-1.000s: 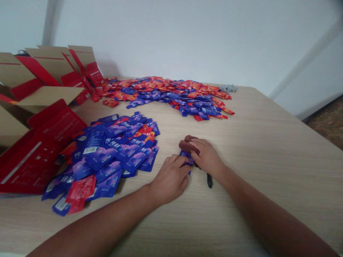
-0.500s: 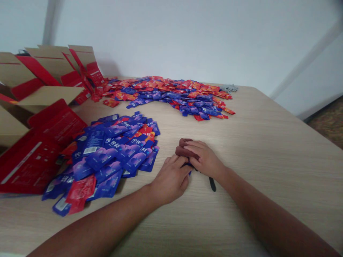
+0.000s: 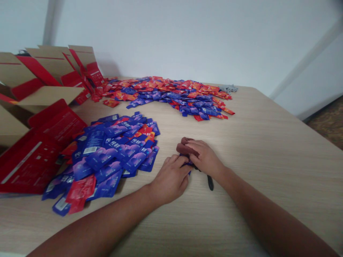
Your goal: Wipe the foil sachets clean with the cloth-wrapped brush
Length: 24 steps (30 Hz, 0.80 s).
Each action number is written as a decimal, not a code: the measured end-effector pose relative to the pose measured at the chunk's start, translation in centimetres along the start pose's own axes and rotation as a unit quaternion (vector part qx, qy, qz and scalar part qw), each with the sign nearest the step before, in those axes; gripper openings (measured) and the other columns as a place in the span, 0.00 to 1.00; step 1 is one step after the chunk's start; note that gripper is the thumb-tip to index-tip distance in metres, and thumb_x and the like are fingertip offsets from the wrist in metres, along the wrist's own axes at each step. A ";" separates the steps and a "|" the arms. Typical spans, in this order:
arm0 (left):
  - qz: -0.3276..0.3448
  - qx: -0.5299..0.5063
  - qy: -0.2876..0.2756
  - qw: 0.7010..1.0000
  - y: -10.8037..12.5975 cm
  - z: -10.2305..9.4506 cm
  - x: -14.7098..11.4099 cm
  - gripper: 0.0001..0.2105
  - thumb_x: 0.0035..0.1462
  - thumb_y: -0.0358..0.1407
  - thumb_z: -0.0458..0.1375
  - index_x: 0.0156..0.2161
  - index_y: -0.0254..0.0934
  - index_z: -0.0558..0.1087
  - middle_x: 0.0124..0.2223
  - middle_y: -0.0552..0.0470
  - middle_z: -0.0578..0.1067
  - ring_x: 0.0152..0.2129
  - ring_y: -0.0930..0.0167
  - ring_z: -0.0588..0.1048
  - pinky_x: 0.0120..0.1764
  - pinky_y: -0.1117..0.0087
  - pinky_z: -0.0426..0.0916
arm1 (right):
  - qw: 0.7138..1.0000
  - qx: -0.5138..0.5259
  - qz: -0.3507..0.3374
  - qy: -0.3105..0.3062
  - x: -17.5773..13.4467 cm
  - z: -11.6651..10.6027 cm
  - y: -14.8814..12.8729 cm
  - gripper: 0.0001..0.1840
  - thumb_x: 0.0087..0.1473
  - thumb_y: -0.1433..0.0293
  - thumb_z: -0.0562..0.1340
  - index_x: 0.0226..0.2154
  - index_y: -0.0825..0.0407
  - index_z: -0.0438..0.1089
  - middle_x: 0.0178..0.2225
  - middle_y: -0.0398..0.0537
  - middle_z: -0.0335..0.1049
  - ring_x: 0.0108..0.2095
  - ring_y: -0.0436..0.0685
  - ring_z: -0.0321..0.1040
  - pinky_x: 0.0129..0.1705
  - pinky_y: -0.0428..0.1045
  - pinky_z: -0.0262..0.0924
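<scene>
Close together over the table, both hands work at a small blue-purple sachet [image 3: 190, 172], mostly hidden under the fingers. My left hand [image 3: 170, 179] pins it down with bent fingers. My right hand [image 3: 208, 159] is closed around a soft-looking brown folded piece [image 3: 184, 147], perhaps cloth, pressed against the sachet's far side. From beneath the right palm juts a thin black piece with a rounded end [image 3: 210, 182]; what it belongs to is covered. Left of the hands lies a heap of blue-purple sachets [image 3: 115, 150], with some red and orange ones among them.
Opened red cardboard boxes [image 3: 40, 150] with tan insides crowd the left side. Along the back, by the white wall [image 3: 187, 39], stretches a long pile of red and blue sachets [image 3: 171, 91]. Small grey pieces [image 3: 228, 88] lie at its right end. The wooden tabletop [image 3: 281, 150] extends rightward.
My right hand and the brown piece have shifted very slightly, and the black piece's end has moved a little left. More of the sachet shows between the hands. The left hand stays put.
</scene>
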<state>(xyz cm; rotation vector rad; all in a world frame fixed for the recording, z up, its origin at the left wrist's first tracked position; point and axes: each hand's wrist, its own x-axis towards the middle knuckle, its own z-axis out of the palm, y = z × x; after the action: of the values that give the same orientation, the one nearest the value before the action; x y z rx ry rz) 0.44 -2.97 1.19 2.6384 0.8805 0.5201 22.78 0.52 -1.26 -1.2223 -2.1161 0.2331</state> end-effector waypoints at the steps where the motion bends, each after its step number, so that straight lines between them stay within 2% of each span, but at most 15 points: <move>1: 0.001 0.001 -0.002 1.000 0.0 0.0 0.0 0.16 0.63 0.30 0.59 0.55 0.43 0.77 0.55 0.46 0.75 0.53 0.57 0.69 0.55 0.52 0.68 | 1.000 -0.003 0.006 0.002 0.0 0.0 0.1 0.26 0.57 0.76 0.62 0.56 0.43 0.76 0.59 0.49 0.78 0.61 0.66 0.71 0.65 0.65 0.64; 8: 0.003 0.001 -0.004 1.000 0.1 -0.2 0.0 0.17 0.64 0.29 0.58 0.55 0.44 0.77 0.57 0.46 0.75 0.53 0.58 0.69 0.54 0.53 0.68 | 0.999 -0.031 0.032 0.008 0.0 0.1 0.8 0.26 0.58 0.76 0.61 0.57 0.46 0.75 0.60 0.52 0.76 0.62 0.67 0.70 0.65 0.67 0.63; 16: 0.000 0.001 -0.004 1.000 0.1 -0.1 0.0 0.16 0.64 0.29 0.58 0.55 0.43 0.77 0.55 0.46 0.75 0.52 0.58 0.69 0.55 0.53 0.68 | 0.999 -0.016 0.004 0.031 -0.4 0.1 0.5 0.27 0.57 0.76 0.62 0.58 0.47 0.75 0.61 0.53 0.76 0.62 0.66 0.70 0.66 0.66 0.64; 21: 0.000 0.001 -0.002 1.000 0.0 0.0 0.0 0.16 0.64 0.30 0.59 0.54 0.45 0.78 0.54 0.45 0.75 0.55 0.56 0.68 0.55 0.51 0.68 | 0.999 0.002 -0.040 -0.004 -0.5 -0.1 -0.2 0.29 0.56 0.75 0.63 0.60 0.43 0.74 0.63 0.51 0.74 0.64 0.66 0.69 0.67 0.67 0.63; 24: 0.000 -0.002 -0.001 1.000 0.0 0.0 0.0 0.16 0.63 0.30 0.59 0.54 0.45 0.78 0.54 0.45 0.75 0.55 0.56 0.68 0.55 0.50 0.68 | 0.999 0.012 -0.043 -0.015 -0.5 -0.2 -0.5 0.29 0.57 0.74 0.63 0.60 0.43 0.74 0.62 0.50 0.75 0.64 0.65 0.69 0.66 0.67 0.64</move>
<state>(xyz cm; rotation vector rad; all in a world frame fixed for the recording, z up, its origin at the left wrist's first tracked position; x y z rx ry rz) 0.41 -2.98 1.23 2.6358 0.8772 0.5174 22.70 -0.15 -1.13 -1.1171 -2.1799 0.2404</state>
